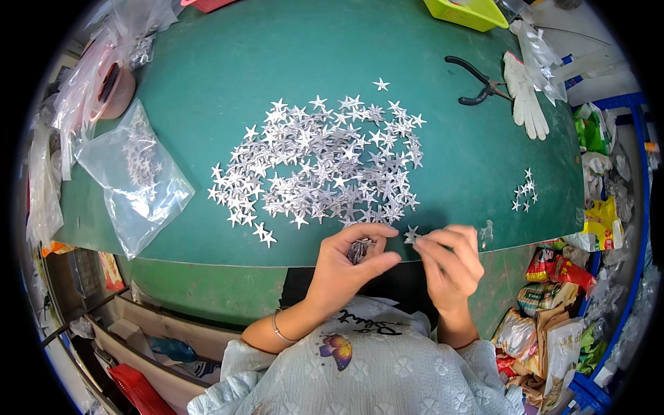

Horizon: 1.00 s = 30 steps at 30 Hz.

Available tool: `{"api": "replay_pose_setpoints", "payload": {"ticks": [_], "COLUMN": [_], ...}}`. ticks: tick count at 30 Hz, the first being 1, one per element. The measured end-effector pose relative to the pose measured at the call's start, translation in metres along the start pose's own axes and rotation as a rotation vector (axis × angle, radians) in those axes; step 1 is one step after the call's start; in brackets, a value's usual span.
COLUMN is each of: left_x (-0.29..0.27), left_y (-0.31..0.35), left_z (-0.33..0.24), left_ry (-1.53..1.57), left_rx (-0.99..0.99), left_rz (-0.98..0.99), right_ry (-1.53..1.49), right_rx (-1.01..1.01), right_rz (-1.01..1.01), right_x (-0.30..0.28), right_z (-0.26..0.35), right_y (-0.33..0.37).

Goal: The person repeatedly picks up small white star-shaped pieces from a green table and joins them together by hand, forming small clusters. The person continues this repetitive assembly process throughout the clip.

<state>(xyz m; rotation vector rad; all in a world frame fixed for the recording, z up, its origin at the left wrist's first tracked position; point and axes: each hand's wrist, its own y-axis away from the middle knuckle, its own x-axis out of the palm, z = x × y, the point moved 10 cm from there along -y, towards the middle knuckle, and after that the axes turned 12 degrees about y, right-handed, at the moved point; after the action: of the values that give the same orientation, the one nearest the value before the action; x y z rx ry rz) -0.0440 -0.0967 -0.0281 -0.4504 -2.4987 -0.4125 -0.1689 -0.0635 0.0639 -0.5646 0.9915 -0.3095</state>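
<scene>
A broad heap of small silver starfish-shaped pieces point(321, 155) lies in the middle of the green table. At the near edge my left hand point(342, 266) is curled round a bunch of these starfish pieces point(359, 250), its thumb and forefinger apart at the tips. Just right of it, my right hand point(453, 266) pinches a single starfish piece point(411, 234) between thumb and fingertips. One loose starfish piece point(381, 84) rests beyond the heap. A small group of starfish pieces point(526, 193) sits apart at the right.
Pliers point(482, 86) with black handles and a white glove point(526, 100) lie far right. A clear bag point(142, 187) holding starfish pieces lies left, near a pink container point(117, 93). A yellow-green basket point(470, 14) stands at the back. Packages point(546, 290) fill shelving on the right.
</scene>
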Motion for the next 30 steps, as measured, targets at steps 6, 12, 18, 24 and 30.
{"api": "replay_pose_setpoints", "payload": {"ticks": [6,12,18,24,30], "left_x": [0.003,0.009,0.008,0.01,0.011], "left_y": [0.002,0.003,0.002,0.002,0.003], "left_z": [-0.011,-0.017,-0.01,-0.01,-0.013], "left_ry": [-0.115,-0.119,-0.071,-0.054,-0.04], "left_rx": [0.04,0.014,0.013,0.024,0.059], "left_rz": [0.003,0.029,0.055,0.077,0.074], "right_ry": [-0.005,0.044,0.001,-0.044,-0.066], "right_rx": [-0.109,-0.165,-0.18,-0.122,-0.084], "right_rz": [-0.018,0.002,-0.005,-0.031,-0.033], "right_x": [-0.007,-0.009,-0.01,-0.01,-0.009], "right_z": [0.018,0.025,0.028,0.02,0.018], "right_y": [0.004,0.007,0.006,0.007,0.003]}}
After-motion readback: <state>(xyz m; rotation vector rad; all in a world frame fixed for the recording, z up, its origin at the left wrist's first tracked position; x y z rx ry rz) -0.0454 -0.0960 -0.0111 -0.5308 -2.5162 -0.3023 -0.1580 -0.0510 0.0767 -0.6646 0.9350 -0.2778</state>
